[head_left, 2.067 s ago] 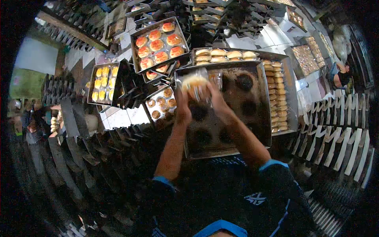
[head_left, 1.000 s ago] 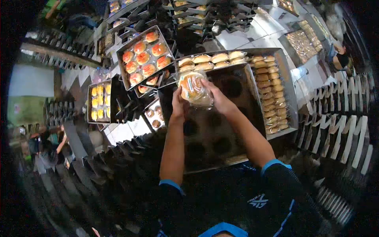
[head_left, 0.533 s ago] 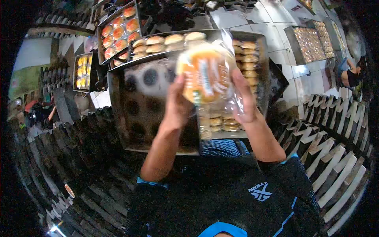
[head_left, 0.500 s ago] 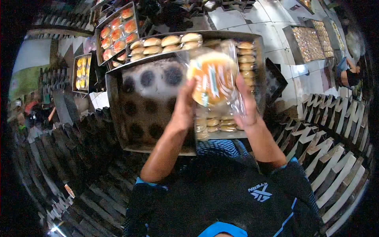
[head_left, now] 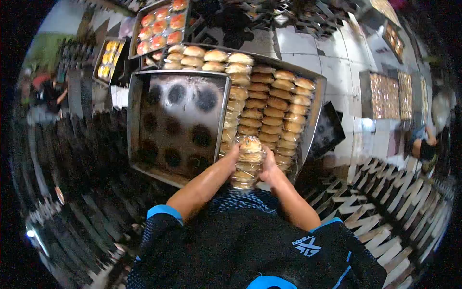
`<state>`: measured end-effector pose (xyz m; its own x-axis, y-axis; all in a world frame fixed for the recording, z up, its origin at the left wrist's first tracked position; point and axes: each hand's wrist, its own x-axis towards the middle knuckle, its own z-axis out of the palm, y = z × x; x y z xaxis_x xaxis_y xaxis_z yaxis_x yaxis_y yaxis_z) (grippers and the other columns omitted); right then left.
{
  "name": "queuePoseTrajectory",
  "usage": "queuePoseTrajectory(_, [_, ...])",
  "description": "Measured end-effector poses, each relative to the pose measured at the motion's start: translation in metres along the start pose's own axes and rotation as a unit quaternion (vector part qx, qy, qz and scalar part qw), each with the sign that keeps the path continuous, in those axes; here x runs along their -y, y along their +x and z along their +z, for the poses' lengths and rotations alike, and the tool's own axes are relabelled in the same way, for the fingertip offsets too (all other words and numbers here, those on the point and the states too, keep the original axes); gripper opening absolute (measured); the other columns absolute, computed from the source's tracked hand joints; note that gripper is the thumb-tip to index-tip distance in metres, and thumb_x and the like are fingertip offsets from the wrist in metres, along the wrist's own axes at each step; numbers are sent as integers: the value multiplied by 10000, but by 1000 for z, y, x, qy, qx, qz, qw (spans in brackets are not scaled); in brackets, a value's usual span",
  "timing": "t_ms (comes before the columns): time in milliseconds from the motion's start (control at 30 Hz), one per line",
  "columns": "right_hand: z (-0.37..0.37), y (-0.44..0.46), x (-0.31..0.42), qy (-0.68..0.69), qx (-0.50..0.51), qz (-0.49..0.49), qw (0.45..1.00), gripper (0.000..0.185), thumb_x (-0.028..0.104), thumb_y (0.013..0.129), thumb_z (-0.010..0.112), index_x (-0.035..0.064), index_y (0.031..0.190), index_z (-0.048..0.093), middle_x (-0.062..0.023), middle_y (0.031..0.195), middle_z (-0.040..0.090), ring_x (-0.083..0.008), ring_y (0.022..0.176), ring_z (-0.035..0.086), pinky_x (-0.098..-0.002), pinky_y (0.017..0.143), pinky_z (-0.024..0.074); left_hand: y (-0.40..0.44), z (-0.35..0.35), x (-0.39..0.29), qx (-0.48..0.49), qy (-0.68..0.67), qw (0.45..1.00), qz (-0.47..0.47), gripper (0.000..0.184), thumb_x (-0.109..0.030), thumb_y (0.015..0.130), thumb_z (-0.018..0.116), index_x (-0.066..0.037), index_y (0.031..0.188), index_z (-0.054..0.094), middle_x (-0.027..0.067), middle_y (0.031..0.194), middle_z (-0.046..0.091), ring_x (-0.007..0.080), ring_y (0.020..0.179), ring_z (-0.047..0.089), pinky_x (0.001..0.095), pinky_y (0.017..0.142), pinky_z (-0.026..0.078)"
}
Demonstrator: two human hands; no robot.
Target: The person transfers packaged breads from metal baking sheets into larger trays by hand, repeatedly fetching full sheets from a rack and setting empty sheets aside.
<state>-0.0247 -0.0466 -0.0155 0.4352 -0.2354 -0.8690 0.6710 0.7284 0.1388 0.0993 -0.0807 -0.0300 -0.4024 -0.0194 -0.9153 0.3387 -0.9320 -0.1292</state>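
Down by the shirt (head_left: 255,241), wrapped bun (head_left: 250,144): at the near end of the packed rows
My grip: left hand (head_left: 234,155) and right hand (head_left: 269,166) pinching that bun from both sides
Big tray (head_left: 315,113): tight rows of wrapped buns
Dark tray (head_left: 168,118): left of those rows, round marks inside
Red-topped buns (head_left: 160,26): farther off, upper left

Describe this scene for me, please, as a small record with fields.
Left hand: at the left side of a wrapped bun
Right hand: at the same bun's right side
Bun position: near end of a row in the large tray
Left of the rows: metal tray with dark round marks
Further off: red-topped buns; yellow-topped pieces
Others: a person at far left
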Motion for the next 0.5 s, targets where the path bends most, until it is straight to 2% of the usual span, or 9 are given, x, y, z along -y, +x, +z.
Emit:
queuePoseTrajectory(100, [4,17,7,-8,-53,42,998,587,557,840,379,110,1168,571,-136,1155,589,-342,1033,555,-556,909,404,-28,-10,16,-50,16,999,-1,546,-497,897,304,-96,1145,582,171,1059,629,346,958,607,511,898,449])
queuePoseTrajectory(133, [-5,26,8,-64,-87,31,994,569,540,834,391,110,1158,572,-136,1159,584,-335,1033,551,-546,905,409,-30,-26,38,-150,246,952,102,548,-473,896,339,-61,1204,529,199,1132,581,375,1024,563,527,935,404])
queuePoseTrajectory(167, [-22,50,7,-73,-34,-15,997,563,532,836,388,112,1170,560,-132,1172,576,-329,1049,540,-536,916,402,-33,-37,60,-239,461,832,194,571,-450,896,374,-26,1263,477,228,1205,533,403,1089,520,542,973,360])
queuePoseTrajectory(233, [-51,88,0,-13,6,12,1000,560,526,840,379,118,1184,549,-124,1180,573,-329,1047,541,-526,925,393,-81,-3,93,-329,530,634,458,650,-385,890,428,36,1366,297,266,1381,322,457,1260,315,558,1049,221])
queuePoseTrajectory(267, [-36,75,-1,-19,5,16,1000,560,526,840,379,118,1184,549,-124,1180,573,-329,1047,541,-526,925,393,-78,-4,94,-292,614,570,461,733,-406,876,416,51,1400,183,247,1471,92,452,1350,64,557,1086,93])
queuePoseTrajectory(300, [-6,45,-2,-70,-78,-9,994,555,522,840,384,121,1188,547,-131,1187,567,-328,1066,529,-515,937,384,-69,-5,91,-295,610,573,460,733,-406,876,416,51,1400,183,247,1471,92,452,1350,64,557,1086,93])
queuePoseTrajectory(367, [12,28,-3,-122,-161,-39,979,550,518,840,388,124,1191,544,-137,1194,560,-328,1085,517,-505,949,375,-41,-11,77,-285,733,407,465,782,-463,869,434,30,1413,163,227,1486,103,458,1358,45,601,1069,16])
queuePoseTrajectory(400, [9,27,2,-145,-153,-36,977,566,533,834,398,131,1208,535,-145,1217,543,-329,1114,498,-501,955,369,-24,-19,76,-286,712,443,464,836,-542,846,429,-25,1436,141,203,1501,58,435,1370,22,633,1046,-29])
queuePoseTrajectory(500, [-24,28,18,-201,-191,-26,961,605,523,871,386,114,1315,431,-157,1333,430,-307,1232,390,-449,1017,302,-4,-43,82,-287,695,419,508,840,-582,826,443,-108,1456,151,146,1518,34,390,1386,-12,613,1055,1])
